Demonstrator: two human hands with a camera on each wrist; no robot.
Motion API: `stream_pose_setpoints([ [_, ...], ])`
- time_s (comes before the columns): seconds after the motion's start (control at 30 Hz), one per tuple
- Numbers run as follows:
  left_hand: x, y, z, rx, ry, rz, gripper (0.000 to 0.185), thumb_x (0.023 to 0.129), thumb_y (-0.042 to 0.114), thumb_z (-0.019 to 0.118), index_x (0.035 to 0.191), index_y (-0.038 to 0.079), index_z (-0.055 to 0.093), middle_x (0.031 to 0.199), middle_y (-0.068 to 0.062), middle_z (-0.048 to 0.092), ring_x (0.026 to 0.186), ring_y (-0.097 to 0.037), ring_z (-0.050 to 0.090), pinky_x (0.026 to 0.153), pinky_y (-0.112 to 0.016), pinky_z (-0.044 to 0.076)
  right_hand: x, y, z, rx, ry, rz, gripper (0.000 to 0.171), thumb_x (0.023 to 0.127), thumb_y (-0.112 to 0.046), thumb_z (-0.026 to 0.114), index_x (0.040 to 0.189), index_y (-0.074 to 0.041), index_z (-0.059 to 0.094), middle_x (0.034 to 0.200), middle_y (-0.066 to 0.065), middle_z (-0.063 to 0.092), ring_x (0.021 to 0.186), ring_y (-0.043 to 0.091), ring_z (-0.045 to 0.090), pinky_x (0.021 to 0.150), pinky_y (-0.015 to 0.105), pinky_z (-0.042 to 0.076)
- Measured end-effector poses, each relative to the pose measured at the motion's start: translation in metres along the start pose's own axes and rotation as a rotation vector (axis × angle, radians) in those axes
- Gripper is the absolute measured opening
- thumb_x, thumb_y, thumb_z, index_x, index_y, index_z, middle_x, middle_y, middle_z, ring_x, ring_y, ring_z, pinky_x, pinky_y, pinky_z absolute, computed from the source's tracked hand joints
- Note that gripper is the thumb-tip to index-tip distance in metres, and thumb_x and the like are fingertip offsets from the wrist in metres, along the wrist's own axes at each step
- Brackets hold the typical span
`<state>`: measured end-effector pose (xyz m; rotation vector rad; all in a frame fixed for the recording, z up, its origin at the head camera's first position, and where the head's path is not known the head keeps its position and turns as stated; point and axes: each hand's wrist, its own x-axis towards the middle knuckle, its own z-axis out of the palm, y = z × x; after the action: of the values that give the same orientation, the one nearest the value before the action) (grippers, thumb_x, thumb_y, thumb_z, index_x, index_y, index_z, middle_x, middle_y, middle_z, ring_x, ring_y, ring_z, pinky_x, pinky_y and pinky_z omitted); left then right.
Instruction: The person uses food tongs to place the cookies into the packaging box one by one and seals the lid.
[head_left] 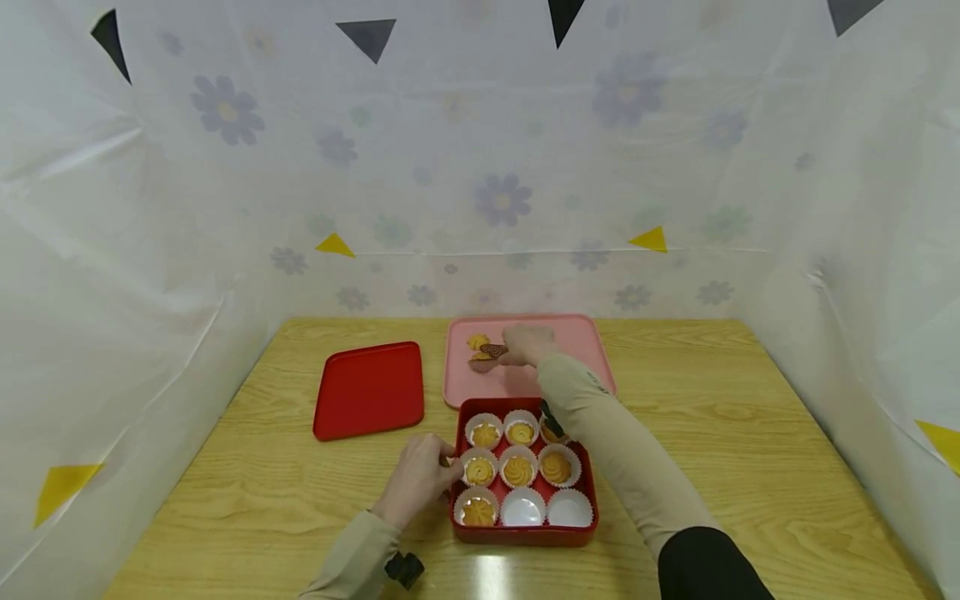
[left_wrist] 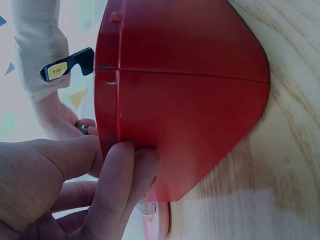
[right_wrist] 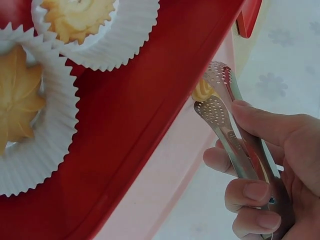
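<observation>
My right hand holds metal tongs with perforated tips over the pink tray. A piped yellow cookie shows at the tips; I cannot tell whether they pinch it. Another cookie lies on the tray beside the tongs. With thumb and fingers, my left hand grips the left wall of a square red box. White paper cups fill the box in rows. Several hold cookies, while two front cups, the middle one and the right one, have none. My right sleeve partly covers the back right cup.
A flat red tray lies left of the pink tray on the wooden table. Flower-printed white sheeting hangs behind and along both sides. A small dark device is strapped at my left wrist.
</observation>
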<state>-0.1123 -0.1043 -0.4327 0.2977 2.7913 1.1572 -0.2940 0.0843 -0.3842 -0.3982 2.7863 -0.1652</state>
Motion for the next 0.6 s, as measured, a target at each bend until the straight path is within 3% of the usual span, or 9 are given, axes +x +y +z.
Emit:
stream_pose_setpoints([
  [0.23,-0.0005,0.0011,0.0001,-0.003,-0.010,-0.015,0.018,0.087,0.003,0.067,0.070,0.002,0.072,0.062,-0.006,0.069,0.044,-0.007,0.058,0.042,-0.021,0.048,0.0017,0.0035,0.0012,-0.043,0.015,-0.036,0.026,0.097,-0.040,0.064,0.092,-0.014,0.059,0.085,0.002,0.060,0.075,0.016,0.050,0.069,0.034,0.041],
  [0.37,-0.0003,0.0007,0.0003,0.000,-0.012,-0.019,0.017,0.087,0.004,0.067,0.071,0.002,0.072,0.062,-0.006,0.069,0.045,-0.007,0.058,0.042,-0.020,0.048,0.0030,0.0053,0.0031,-0.058,0.026,-0.047,0.028,0.097,-0.041,0.063,0.091,-0.015,0.060,0.085,0.002,0.062,0.073,0.016,0.051,0.066,0.033,0.042],
  [0.6,-0.0002,0.0005,0.0000,-0.001,-0.014,-0.027,0.015,0.088,0.004,0.068,0.075,0.000,0.074,0.064,-0.006,0.070,0.047,-0.008,0.059,0.042,-0.020,0.048,0.0006,0.0092,0.0031,-0.060,0.038,-0.049,0.026,0.098,-0.039,0.063,0.093,-0.013,0.060,0.089,0.003,0.062,0.077,0.017,0.051,0.073,0.037,0.044],
])
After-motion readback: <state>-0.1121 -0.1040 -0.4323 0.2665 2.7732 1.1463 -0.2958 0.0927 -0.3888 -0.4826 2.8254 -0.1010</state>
